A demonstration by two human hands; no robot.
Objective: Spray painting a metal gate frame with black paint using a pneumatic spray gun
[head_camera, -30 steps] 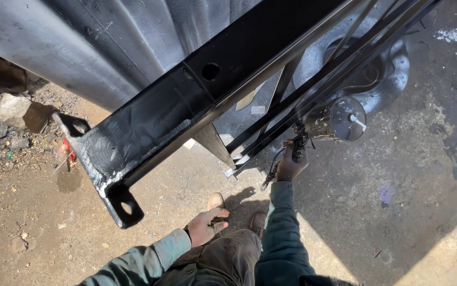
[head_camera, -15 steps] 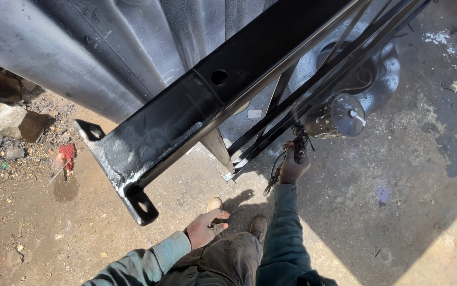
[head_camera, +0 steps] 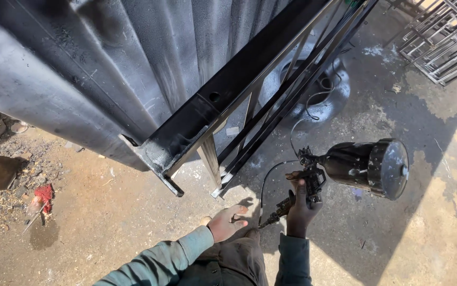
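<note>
One spray gun [head_camera: 345, 169] in right hand's [head_camera: 300, 204] closed grip; left hand [head_camera: 227, 222] open on knee; one black gate frame [head_camera: 239, 106].

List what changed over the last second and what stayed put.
The right hand drew the spray gun back from the black metal frame, down toward the body; the paint cup now hangs clear. The left hand stayed resting on the knee, and the right hand's grip held.

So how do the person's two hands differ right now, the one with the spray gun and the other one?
The right hand is raised and closed around a black spray gun with its big metal cup; the left hand is empty. The right hand looks dark, either stained or gloved; the left hand is bare. The left hand rests low, fingers loosely spread, by the knee. Both come out of grey-green sleeves.
</note>
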